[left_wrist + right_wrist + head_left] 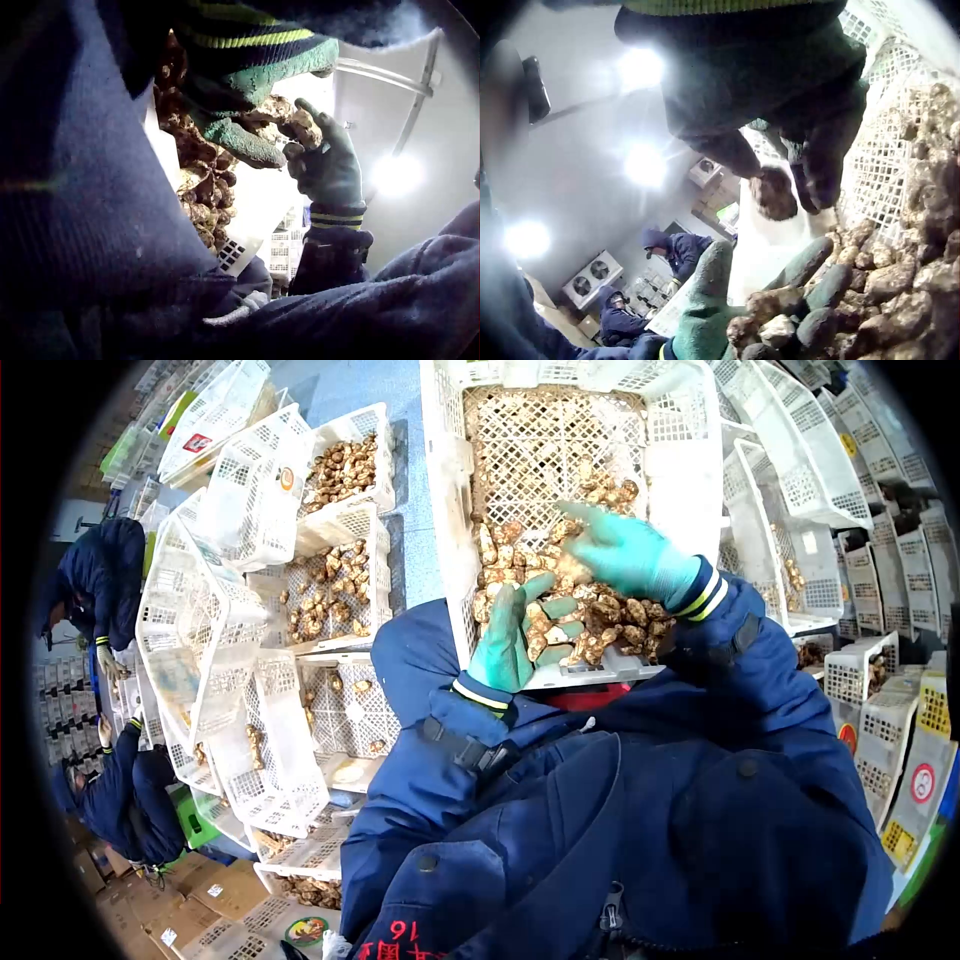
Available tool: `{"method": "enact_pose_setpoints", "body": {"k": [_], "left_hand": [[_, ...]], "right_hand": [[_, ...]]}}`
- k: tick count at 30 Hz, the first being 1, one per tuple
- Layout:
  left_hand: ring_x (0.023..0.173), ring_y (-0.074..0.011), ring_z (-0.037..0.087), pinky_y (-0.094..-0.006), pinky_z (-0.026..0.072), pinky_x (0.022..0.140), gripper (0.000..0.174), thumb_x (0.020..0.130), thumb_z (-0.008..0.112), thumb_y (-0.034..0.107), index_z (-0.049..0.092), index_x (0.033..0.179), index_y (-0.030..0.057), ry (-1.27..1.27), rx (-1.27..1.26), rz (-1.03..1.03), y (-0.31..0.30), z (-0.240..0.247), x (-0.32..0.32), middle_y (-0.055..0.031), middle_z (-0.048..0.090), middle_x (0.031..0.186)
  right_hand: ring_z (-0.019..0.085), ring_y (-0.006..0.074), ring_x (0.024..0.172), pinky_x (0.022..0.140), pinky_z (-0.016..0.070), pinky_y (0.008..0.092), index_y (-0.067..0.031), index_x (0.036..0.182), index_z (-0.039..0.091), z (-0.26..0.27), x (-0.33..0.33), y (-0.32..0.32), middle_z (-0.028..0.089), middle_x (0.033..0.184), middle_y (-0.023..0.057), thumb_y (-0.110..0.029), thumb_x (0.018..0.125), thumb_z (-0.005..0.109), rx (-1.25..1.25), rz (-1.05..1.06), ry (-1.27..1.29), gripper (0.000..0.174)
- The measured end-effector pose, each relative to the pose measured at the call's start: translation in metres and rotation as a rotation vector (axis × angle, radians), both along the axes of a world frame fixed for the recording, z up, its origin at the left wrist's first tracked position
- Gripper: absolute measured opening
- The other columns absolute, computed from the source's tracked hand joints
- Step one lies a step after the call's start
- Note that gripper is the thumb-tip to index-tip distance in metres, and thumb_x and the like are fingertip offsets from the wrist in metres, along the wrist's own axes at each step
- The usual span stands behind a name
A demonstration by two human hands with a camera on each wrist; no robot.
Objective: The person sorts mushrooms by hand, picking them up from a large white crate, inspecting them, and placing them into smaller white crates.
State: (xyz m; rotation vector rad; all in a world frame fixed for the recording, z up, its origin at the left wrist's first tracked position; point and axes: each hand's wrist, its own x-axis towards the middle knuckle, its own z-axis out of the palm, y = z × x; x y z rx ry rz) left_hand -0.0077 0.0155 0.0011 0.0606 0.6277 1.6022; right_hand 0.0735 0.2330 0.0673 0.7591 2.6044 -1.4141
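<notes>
Fingers of the left hand (503,650) curl round knobbly pieces (777,331) at the crate's (684,475) nearer end; farther in, the right hand (632,557) apparently pinches a brown lump (775,195) beyond them.

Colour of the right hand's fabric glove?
Teal green; the glove shows best in the head view.

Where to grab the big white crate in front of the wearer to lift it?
Take the crate by both long side rims, nearer the wearer's end, hands coming down from outside. The raised walls offer edges, and the lumps pile at that end, so weight likely sits there.
</notes>
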Motion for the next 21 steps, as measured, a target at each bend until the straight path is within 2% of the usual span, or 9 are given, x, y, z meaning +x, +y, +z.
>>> {"method": "enact_pose_setpoints", "body": {"k": [2, 3, 4, 6, 12, 15, 18, 20, 21], "left_hand": [[0.097, -0.0240, 0.068, -0.0298, 0.0593, 0.073, 0.056, 0.102, 0.046, 0.046, 0.042, 0.142, 0.0069, -0.050, 0.054, 0.025, 0.000, -0.006, 0.002, -0.0130, 0.064, 0.116], [0.096, -0.0230, 0.068, -0.0274, 0.0591, 0.069, 0.054, 0.101, 0.050, 0.043, 0.044, 0.140, 0.0059, -0.065, 0.034, -0.030, -0.003, -0.013, -0.001, -0.0131, 0.064, 0.115], [0.093, -0.0222, 0.068, -0.0258, 0.0580, 0.066, 0.051, 0.100, 0.053, 0.040, 0.048, 0.136, 0.0037, -0.035, 0.036, -0.044, -0.007, -0.012, -0.001, -0.0119, 0.065, 0.112], [0.090, -0.0221, 0.069, -0.0262, 0.0574, 0.065, 0.050, 0.100, 0.053, 0.039, 0.051, 0.133, 0.0020, -0.044, 0.062, -0.130, -0.011, -0.011, -0.007, -0.0111, 0.066, 0.108], [0.086, -0.0267, 0.069, -0.0327, 0.0564, 0.067, 0.047, 0.100, 0.050, 0.044, 0.066, 0.102, -0.0001, -0.128, -0.072, 0.045, -0.015, -0.011, -0.006, -0.0152, 0.067, 0.103], [0.083, -0.0285, 0.067, -0.0330, 0.0557, 0.068, 0.048, 0.101, 0.048, 0.041, 0.067, 0.091, -0.0021, -0.145, 0.053, 0.068, -0.011, -0.023, -0.005, -0.0214, 0.067, 0.103], [0.087, -0.0274, 0.063, -0.0353, 0.0565, 0.073, 0.050, 0.100, 0.051, 0.036, 0.052, 0.134, -0.0007, -0.230, 0.035, 0.055, -0.009, -0.013, -0.009, -0.0214, 0.060, 0.127], [0.098, -0.0264, 0.064, -0.0324, 0.0557, 0.077, 0.057, 0.100, 0.051, 0.035, 0.037, 0.147, 0.0055, -0.082, 0.084, 0.148, -0.008, -0.001, -0.004, -0.0180, 0.056, 0.135], [0.092, -0.0242, 0.061, -0.0272, 0.0510, 0.069, 0.056, 0.100, 0.051, 0.034, 0.038, 0.148, 0.0085, -0.254, 0.250, 0.095, -0.008, -0.002, -0.005, -0.0186, 0.052, 0.139]], "right_hand": [[0.062, 0.0137, 0.076, 0.069, 0.0523, 0.0288, -0.0110, 0.139, 0.051, 0.007, -0.011, -0.009, 0.067, 0.095, 0.0101, -0.022, 0.094, 0.059, 0.134, 0.040, 0.047, 0.048], [0.067, 0.0216, 0.084, 0.078, 0.0528, 0.0347, -0.0109, 0.140, 0.050, -0.005, -0.024, 0.001, 0.069, 0.098, 0.0158, -0.035, 0.096, 0.054, 0.056, -0.200, 0.110, 0.050], [0.061, 0.0271, 0.117, 0.098, 0.0481, 0.0380, -0.0069, 0.144, 0.044, 0.012, -0.034, 0.021, 0.061, 0.131, 0.0152, -0.043, 0.094, 0.055, 0.245, -0.248, -0.069, 0.063], [0.059, 0.0337, 0.119, 0.099, 0.0468, 0.0468, -0.0095, 0.143, 0.044, -0.042, -0.056, 0.073, 0.061, 0.128, 0.0201, -0.051, 0.093, 0.049, 0.677, -0.200, -0.285, 0.065], [0.061, 0.0342, 0.116, 0.099, 0.0467, 0.0454, -0.0154, 0.143, 0.045, -0.085, -0.080, 0.089, 0.062, 0.127, 0.0179, -0.049, 0.092, 0.052, 0.784, -0.211, -0.421, 0.061], [0.061, 0.0340, 0.115, 0.099, 0.0468, 0.0441, -0.0162, 0.142, 0.045, -0.074, -0.069, 0.097, 0.062, 0.128, 0.0140, -0.041, 0.092, 0.057, 0.489, -0.291, -0.345, 0.056], [0.065, 0.0284, 0.106, 0.093, 0.0511, 0.0390, -0.0152, 0.137, 0.050, -0.036, -0.044, 0.055, 0.065, 0.119, 0.0180, -0.045, 0.091, 0.060, 0.019, -0.235, -0.104, 0.056], [0.067, 0.0255, 0.096, 0.087, 0.0526, 0.0367, -0.0138, 0.136, 0.050, 0.010, -0.032, 0.013, 0.068, 0.110, 0.0191, -0.046, 0.091, 0.061, -0.199, 0.032, -0.176, 0.057], [0.067, 0.0273, 0.094, 0.084, 0.0528, 0.0381, -0.0130, 0.134, 0.052, 0.000, -0.029, 0.011, 0.068, 0.109, 0.0176, -0.041, 0.091, 0.060, -0.061, 0.083, -0.053, 0.052]]}}
